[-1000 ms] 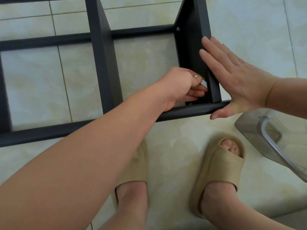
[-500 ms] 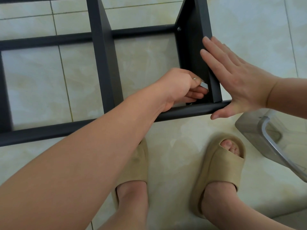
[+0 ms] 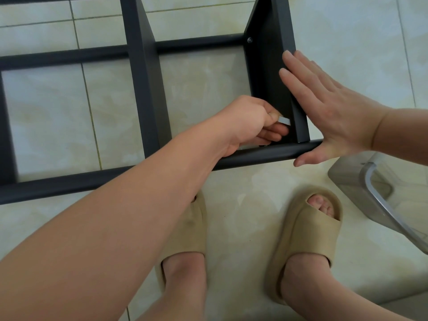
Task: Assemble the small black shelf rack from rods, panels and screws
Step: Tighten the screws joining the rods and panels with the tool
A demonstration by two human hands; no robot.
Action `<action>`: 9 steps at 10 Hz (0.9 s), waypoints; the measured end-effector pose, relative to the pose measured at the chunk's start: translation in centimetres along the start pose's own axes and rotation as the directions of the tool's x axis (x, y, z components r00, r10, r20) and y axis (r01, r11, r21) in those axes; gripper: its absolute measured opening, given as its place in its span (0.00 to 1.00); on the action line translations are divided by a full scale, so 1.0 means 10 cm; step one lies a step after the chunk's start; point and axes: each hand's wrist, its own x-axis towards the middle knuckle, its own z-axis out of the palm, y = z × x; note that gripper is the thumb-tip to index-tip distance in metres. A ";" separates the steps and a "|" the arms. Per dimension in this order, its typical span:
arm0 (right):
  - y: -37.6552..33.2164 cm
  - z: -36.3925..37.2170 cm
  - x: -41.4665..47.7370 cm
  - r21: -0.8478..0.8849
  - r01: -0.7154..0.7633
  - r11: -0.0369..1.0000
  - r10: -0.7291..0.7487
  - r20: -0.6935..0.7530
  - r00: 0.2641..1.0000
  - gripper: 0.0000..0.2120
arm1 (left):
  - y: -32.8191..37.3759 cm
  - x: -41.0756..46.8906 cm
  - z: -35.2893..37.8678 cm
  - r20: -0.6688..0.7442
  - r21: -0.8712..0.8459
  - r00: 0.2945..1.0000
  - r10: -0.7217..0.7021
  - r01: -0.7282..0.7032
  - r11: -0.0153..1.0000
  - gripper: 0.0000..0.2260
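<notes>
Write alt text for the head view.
The left hand pinches a small silver tool at the lower inner corner of a black end panel, while the flat right hand braces the panel's outside. Beige slippers stand on tiled floor.

two hands (image 3: 333, 114), two rods (image 3: 266, 155), three panels (image 3: 268, 77), two slippers (image 3: 308, 230)
</notes>
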 end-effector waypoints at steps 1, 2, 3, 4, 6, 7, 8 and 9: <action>0.00 0.00 0.00 -0.001 0.002 1.000 -0.002 -0.005 1.000 0.64 | 0.00 -0.01 0.00 0.000 0.011 1.000 -0.001 0.001 1.000 0.08; 0.01 0.00 0.00 0.000 0.003 1.000 -0.003 -0.008 1.000 0.64 | 0.00 -0.02 0.00 0.002 0.033 1.000 -0.003 0.003 0.999 0.08; 0.01 0.01 0.00 -0.001 0.000 1.000 0.000 -0.008 1.000 0.64 | 0.00 -0.04 0.00 0.005 0.078 1.000 -0.003 0.002 0.997 0.09; 0.01 0.01 0.00 -0.002 0.002 1.000 -0.002 -0.009 1.000 0.64 | 0.01 -0.05 0.00 0.003 0.125 1.000 0.005 -0.005 0.992 0.09; 0.01 0.01 0.00 -0.004 -0.002 1.000 0.002 -0.011 1.000 0.64 | 0.01 -0.08 0.00 0.021 0.222 1.000 0.023 -0.027 0.975 0.10; 0.01 0.01 0.00 -0.005 0.001 1.000 -0.001 -0.012 1.000 0.64 | 0.00 -0.07 0.02 0.030 0.242 0.999 0.034 -0.040 0.969 0.11; 0.01 0.01 0.00 -0.009 0.001 1.000 -0.001 -0.014 1.000 0.64 | -0.01 -0.07 0.02 0.035 0.264 0.999 0.040 -0.048 0.963 0.12; 0.01 0.01 0.00 -0.006 -0.002 1.000 0.002 -0.012 1.000 0.64 | -0.01 -0.07 0.01 0.045 0.297 0.998 0.052 -0.063 0.953 0.11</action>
